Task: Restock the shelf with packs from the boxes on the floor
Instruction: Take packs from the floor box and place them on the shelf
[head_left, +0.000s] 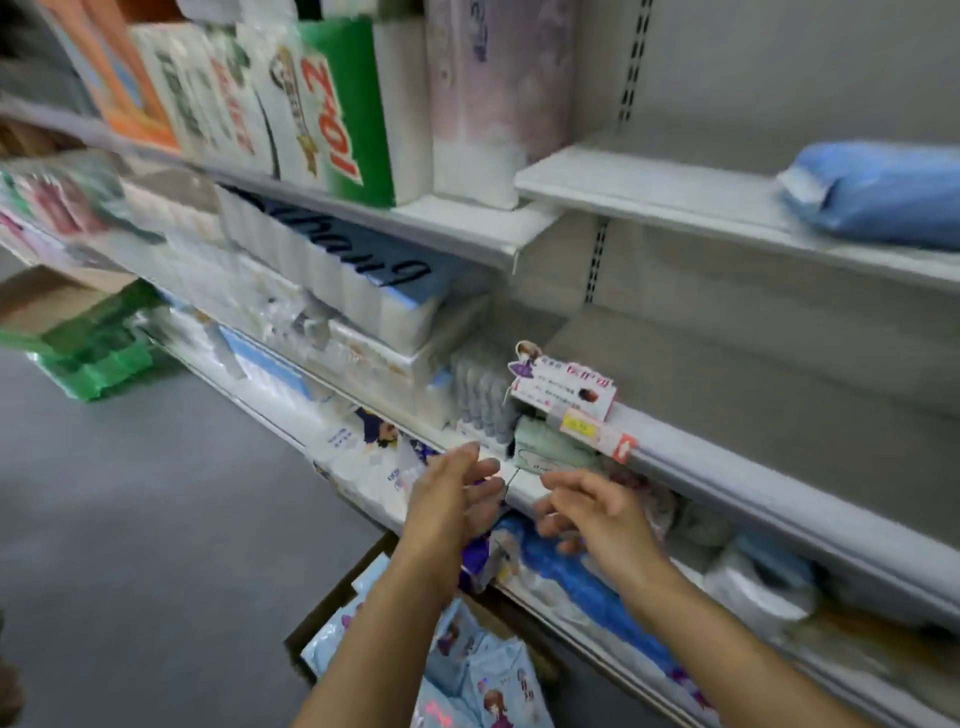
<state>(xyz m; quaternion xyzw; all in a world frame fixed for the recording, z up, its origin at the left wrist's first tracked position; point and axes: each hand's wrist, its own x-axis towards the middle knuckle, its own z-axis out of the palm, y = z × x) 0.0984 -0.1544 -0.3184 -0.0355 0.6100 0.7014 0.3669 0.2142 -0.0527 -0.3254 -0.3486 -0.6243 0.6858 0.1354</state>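
Both my hands hover in front of the lower shelf edge (727, 467), holding nothing. My left hand (457, 488) has its fingers straight and spread, palm facing right. My right hand (587, 506) is relaxed with loosely bent fingers, a short gap from the left. Below them an open cardboard box (337, 597) on the floor holds several light-blue packs (488, 675) with cartoon figures. A pale green pack (545, 447) lies on the shelf just beyond my fingers. Blue and white packs (587, 577) fill the bottom shelf under my right hand. The view is motion-blurred.
Tissue and paper-roll packs (332, 104) crowd the upper shelves at left. The right shelf bay (779, 374) is mostly bare, with one blue pack (883, 192) on top. A price tag card (566, 389) sticks up from the shelf edge. Green packs (93, 353) sit on the grey floor at left.
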